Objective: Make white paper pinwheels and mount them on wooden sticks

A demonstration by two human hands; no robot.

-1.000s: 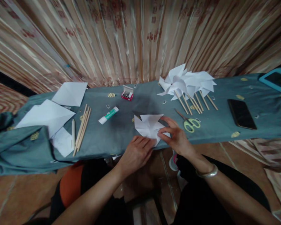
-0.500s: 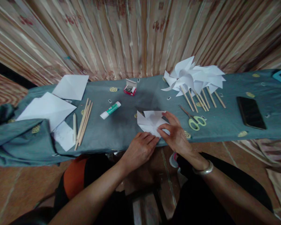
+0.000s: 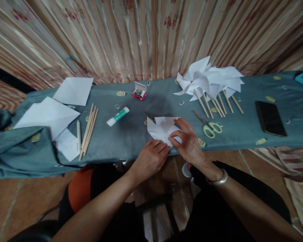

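- Paper piece [image 3: 160,128], white, at near edge of cloth-covered table [image 3: 126,141], abt midway along.
- L hand [image 3: 151,158]: fingers close together, flattish on paper's near side, prob. to stop it sliding; thumb hidden, so can't tell if it grips.
- R hand [image 3: 188,141]: thumb + index narrow, tips abt meeting on a flap nr paper's centre, seemingly to hold the fold; another finger on far-right pt.
- Scissors [image 3: 209,129] just right of R hand, handles twd near edge, likely for easy reach.
- Box [image 3: 139,94] by far edge, lid up, small metal bits showing, prob. open for quick access; glue stick [image 3: 118,116] nearer, to its left.
- Pinwheels [image 3: 209,79] bunched at far edge, right of mid, prob. parked out of the way.
- Loose sticks [image 3: 89,131] + paper sheets [image 3: 55,117] twd left end, apparently sorted by kind.
- Paper's look: pointed corners, slits running inward, far-left pt seems raised; near + right parts mostly under hands.
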